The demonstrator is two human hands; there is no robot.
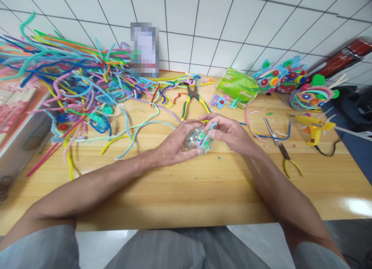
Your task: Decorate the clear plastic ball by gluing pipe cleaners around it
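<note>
My left hand [173,144] is wrapped round a clear, rounded plastic container [192,141] held just over the table. Coloured bits show on or through its right side; blur hides which. Pinched in the fingers of my right hand [229,133] is a short light-blue pipe cleaner [205,139], which lies against the container's right side. Beyond my hands lie large pliers [193,94] with yellow-green handles, spread apart. A long light-blue pipe cleaner [142,125] curves across the wood to the left of my left hand.
A tangled heap of pipe cleaners [78,79] fills the back left. A green packet [236,87] and small pipe-cleaner shapes [221,102] lie at the back. Decorated clear containers [309,96], a yellow glue gun [315,127], a cutter knife [271,130] and small pliers [287,158] are at right.
</note>
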